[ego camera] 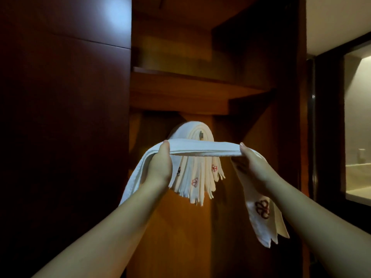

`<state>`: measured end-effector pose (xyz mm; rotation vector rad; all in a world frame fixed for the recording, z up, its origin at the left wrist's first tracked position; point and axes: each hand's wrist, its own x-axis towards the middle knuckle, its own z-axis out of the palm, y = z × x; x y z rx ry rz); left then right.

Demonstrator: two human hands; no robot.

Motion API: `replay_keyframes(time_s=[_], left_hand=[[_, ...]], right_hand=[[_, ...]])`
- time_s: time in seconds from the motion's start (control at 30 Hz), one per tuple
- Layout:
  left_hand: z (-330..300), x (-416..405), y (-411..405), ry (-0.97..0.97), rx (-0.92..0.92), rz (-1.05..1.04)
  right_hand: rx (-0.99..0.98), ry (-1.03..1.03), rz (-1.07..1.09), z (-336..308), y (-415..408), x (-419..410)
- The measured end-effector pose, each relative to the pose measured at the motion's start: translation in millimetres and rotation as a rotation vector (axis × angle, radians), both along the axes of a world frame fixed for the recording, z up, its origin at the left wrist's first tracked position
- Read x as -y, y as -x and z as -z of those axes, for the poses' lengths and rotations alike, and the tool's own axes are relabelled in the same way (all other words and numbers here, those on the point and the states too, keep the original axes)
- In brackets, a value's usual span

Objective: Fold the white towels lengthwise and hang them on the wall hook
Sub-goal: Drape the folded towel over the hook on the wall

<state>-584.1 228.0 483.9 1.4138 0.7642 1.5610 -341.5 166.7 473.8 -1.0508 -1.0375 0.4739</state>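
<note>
A folded white towel is stretched level between my two hands, its ends drooping on either side; the right end shows a dark red emblem. My left hand grips it on the left, my right hand on the right. Just behind it, several folded white towels with red emblems hang draped over a metal wall hook, whose tip shows above the held towel. The held towel sits in front of the hook, slightly below its top.
The hook is on an orange wooden panel inside a recess, with a wooden shelf above. A dark wooden wall stands to the left. At the right a dark-framed glass window looks into a lit room.
</note>
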Motion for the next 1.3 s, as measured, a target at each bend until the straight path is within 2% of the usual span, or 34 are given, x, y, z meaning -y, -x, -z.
replay_keyframes(time_s=[0.17, 0.27, 0.43, 0.57, 0.77, 0.93, 1.1, 1.3], left_hand=[[-26, -48, -32, -0.02, -0.001, 0.019], [-45, -85, -49, -0.11, -0.039, 0.023], [-70, -145, -68, -0.198, 0.048, 0.037], [-80, -181, -77, -0.179, 0.016, 0.067], [-101, -218, -77, -0.168, -0.025, 0.257], [-90, -258, -85, -0.307, 0.106, 0.361], [-85, -306, -95, -0.34, -0.05, 0.328], [-96, -359, -103, -0.226, -0.121, 0.32]], right_hand=[[-0.175, -0.167, -0.103, -15, -33, -51], [-0.182, -0.203, -0.163, -33, -57, -77], [-0.133, -0.162, -0.364, -69, -102, -121], [-0.091, -0.119, -0.526, -92, -126, -165], [0.015, -0.124, -0.52, -123, -132, -231], [0.078, -0.087, -0.57, -128, -137, -283], [0.105, -0.059, -0.599, -137, -152, -331], [0.175, 0.03, -0.566, -137, -150, -385]])
